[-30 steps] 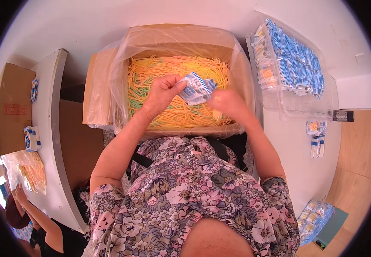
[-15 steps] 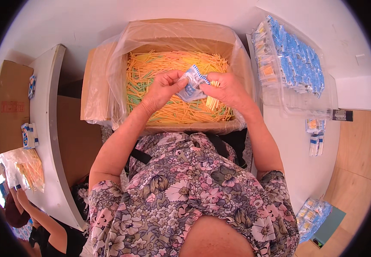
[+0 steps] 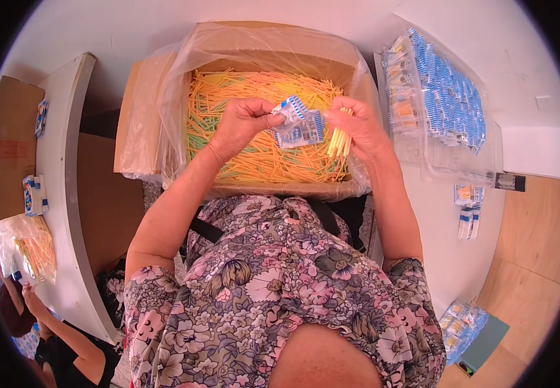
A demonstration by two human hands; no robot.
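Note:
My left hand [image 3: 249, 123] pinches a small clear packet [image 3: 298, 132] with blue-and-white striped edges by its left side. The packet looks flat and its opening faces toward my other hand. In my right hand [image 3: 361, 126] is a bundle of thin pale-yellow sticks [image 3: 339, 143], pointing downward from the fingers. The bundle is beside the packet, apart from it. Both hands hover over a large cardboard box [image 3: 254, 189] lined with clear plastic. Loose orange, yellow and green sticks [image 3: 241, 165] fill it.
At right, a clear plastic bin [image 3: 432, 152] holds many filled packets [image 3: 451, 97]. Small packets [image 3: 469, 213] lie on the white table beside it. A plastic bag of packets [image 3: 464, 326] is at lower right. At left, a white panel [image 3: 73, 194] stands near another person's arm [image 3: 60, 330].
My right hand with the stick bundle has moved right, away from the packet. The packet now hangs from my left hand alone, spread flatter.

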